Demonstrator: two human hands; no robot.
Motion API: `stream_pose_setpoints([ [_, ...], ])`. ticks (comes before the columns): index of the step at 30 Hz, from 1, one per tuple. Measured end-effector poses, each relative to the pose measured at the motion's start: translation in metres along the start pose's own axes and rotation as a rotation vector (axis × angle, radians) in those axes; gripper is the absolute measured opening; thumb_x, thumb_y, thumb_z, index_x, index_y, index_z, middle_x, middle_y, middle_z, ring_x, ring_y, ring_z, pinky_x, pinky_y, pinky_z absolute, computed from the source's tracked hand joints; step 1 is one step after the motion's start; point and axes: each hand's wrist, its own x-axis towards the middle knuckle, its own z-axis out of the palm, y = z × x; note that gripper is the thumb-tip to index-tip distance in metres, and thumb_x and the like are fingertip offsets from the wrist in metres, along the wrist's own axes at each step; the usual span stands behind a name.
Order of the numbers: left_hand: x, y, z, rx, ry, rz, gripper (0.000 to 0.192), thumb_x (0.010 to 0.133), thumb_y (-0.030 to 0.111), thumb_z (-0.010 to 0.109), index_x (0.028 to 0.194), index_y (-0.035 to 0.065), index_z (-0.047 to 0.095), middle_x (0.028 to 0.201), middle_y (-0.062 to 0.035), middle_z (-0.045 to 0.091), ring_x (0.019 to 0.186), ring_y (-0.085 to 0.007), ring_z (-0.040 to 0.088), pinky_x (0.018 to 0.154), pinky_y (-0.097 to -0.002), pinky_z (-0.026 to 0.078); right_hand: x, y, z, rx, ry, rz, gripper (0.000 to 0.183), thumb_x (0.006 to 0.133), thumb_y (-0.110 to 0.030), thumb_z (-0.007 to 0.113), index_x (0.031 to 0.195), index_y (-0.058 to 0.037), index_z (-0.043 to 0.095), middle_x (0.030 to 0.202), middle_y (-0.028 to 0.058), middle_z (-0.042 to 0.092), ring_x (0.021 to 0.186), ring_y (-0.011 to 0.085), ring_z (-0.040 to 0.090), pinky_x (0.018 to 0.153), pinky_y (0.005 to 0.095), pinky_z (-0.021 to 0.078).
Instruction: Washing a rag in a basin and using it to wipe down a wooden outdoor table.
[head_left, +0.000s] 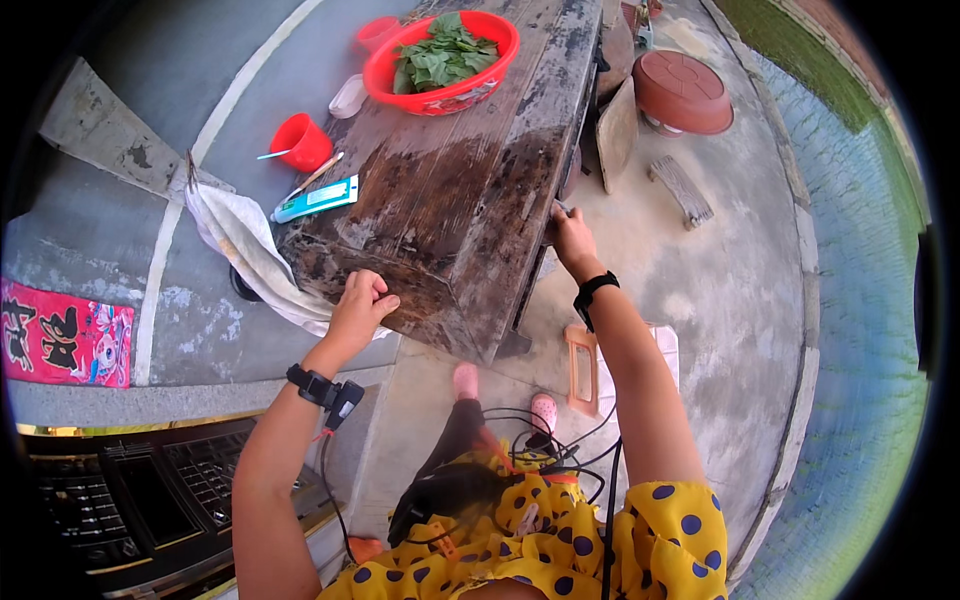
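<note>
My left hand (365, 300) is over the near end of a worn wooden table (435, 202). Its fingers are loosely curled, and I see nothing in them. Beside it, a white cloth (251, 251) hangs over the table's left corner. My right hand (574, 238) is at the table's right side, fingers bent in by the edge. A small greyish bit shows at its fingertips; what it is and how firmly it is held cannot be told. A toothpaste tube (315, 199) and a toothbrush (319, 171) lie near the left edge, by a red plastic cup (301, 142).
A red plastic basin (442, 101) of green leaves stands farther up the table. An upturned brown basin (682, 90) and a small wooden stool (681, 191) are on the concrete floor at right. Black cables (570, 450) hang before my body. Water (847, 247) lies beyond the kerb.
</note>
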Motion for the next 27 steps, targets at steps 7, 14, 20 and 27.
stream_pose_setpoints([
  [7,-0.001,0.010,0.003,0.003,-0.033,0.011,0.030,0.084,0.020,0.070,0.099,0.0055,0.048,0.097,-0.0106,0.050,0.084,-0.0263,0.054,0.077,-0.0375,0.046,0.000,0.015,-0.007,-0.031,0.029,0.150,0.024,0.085,-0.020,0.060,0.103,-0.0047,0.062,0.101,0.0251,0.057,0.089,0.0437,0.060,0.082,0.0472,0.0508],
  [14,0.000,0.000,0.006,-0.002,0.006,0.018,0.030,0.083,0.020,0.071,0.097,0.0054,0.050,0.097,-0.0108,0.050,0.083,-0.0260,0.054,0.076,-0.0376,0.046,-0.096,0.011,-0.009,-0.042,-0.203,-0.501,0.037,0.084,-0.016,0.062,0.121,-0.0138,0.060,0.105,0.0151,0.056,0.088,0.0349,0.062,0.077,0.0415,0.0526],
  [20,0.002,-0.006,0.009,-0.013,0.055,0.056,0.028,0.084,0.020,0.072,0.097,0.0054,0.051,0.094,-0.0092,0.050,0.081,-0.0227,0.053,0.075,-0.0353,0.046,-0.165,0.019,-0.033,-0.378,-0.415,-0.583,0.033,0.084,-0.008,0.053,0.116,-0.0070,0.060,0.109,0.0127,0.055,0.088,0.0298,0.062,0.075,0.0387,0.0533],
  [27,0.000,-0.007,0.008,-0.070,0.086,0.091,0.029,0.084,0.022,0.071,0.097,0.0044,0.052,0.094,-0.0094,0.051,0.083,-0.0236,0.053,0.077,-0.0346,0.046,-0.192,0.054,-0.085,-0.114,-0.520,0.020,0.027,0.079,-0.020,0.061,0.087,0.0046,0.068,0.078,0.0259,0.066,0.075,0.0429,0.064,0.074,0.0470,0.0524],
])
